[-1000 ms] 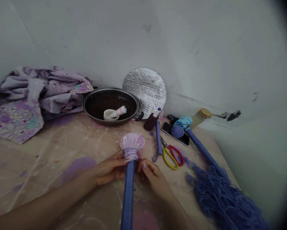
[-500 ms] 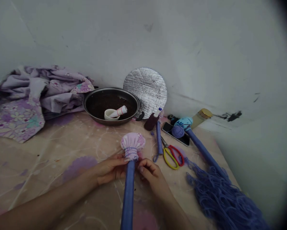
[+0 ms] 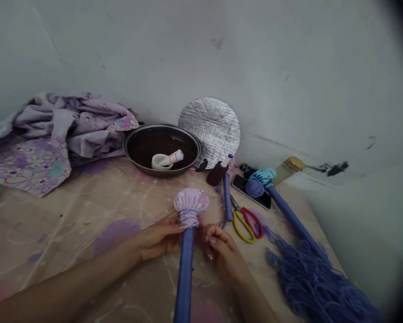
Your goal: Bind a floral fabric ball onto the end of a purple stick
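Observation:
A blue-wrapped stick (image 3: 185, 276) points away from me in the middle of the head view. Its far end carries a round padded head (image 3: 191, 199) of pink flowered cloth, gathered and bound with purple-blue yarn (image 3: 189, 216). My left hand (image 3: 159, 240) grips the stick just below the binding, thumb on top, other fingers partly hidden behind it. To the right of the neck is my right hand (image 3: 223, 253), thumb and fingers pinched together. Anything between those fingertips is too small to make out. Scissors (image 3: 247, 224) with red and yellow handles lie beyond my right hand.
At the back stand a dark pan (image 3: 144, 166) holding a white cup (image 3: 157, 162), and a silver disc (image 3: 211, 128). Crumpled cloth (image 3: 53, 139) lies left. Rightward are a dark bottle (image 3: 216, 174), a phone (image 3: 264, 200), another stick (image 3: 289, 215), a jar (image 3: 287, 170) and tangled yarn (image 3: 322, 282).
My right hand has drawn slightly away from the stick's neck, still pinched. My left hand keeps its grip. The whole view has shifted a little, so everything appears further right.

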`<move>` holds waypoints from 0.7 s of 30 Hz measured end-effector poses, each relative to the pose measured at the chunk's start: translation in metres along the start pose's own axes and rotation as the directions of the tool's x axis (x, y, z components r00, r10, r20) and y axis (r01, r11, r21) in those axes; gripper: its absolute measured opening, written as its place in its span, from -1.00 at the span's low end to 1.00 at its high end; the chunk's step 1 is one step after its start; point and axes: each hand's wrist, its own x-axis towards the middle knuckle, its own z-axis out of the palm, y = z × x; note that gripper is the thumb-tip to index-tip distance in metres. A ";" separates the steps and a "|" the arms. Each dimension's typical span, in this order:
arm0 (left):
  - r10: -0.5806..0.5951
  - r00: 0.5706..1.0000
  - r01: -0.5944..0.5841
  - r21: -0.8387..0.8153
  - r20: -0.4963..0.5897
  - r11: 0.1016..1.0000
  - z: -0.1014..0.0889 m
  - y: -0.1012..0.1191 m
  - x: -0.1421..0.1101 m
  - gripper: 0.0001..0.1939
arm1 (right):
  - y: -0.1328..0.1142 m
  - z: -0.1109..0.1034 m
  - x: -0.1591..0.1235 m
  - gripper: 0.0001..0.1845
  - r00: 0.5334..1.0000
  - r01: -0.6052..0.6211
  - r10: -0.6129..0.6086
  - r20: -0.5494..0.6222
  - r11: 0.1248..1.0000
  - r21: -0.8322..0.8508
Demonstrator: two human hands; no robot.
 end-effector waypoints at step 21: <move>-0.002 1.000 0.002 0.020 0.003 1.000 -0.002 -0.003 0.000 -0.64 | -0.008 -0.003 -0.003 -0.78 0.952 0.292 -0.228 0.203 0.875 -0.386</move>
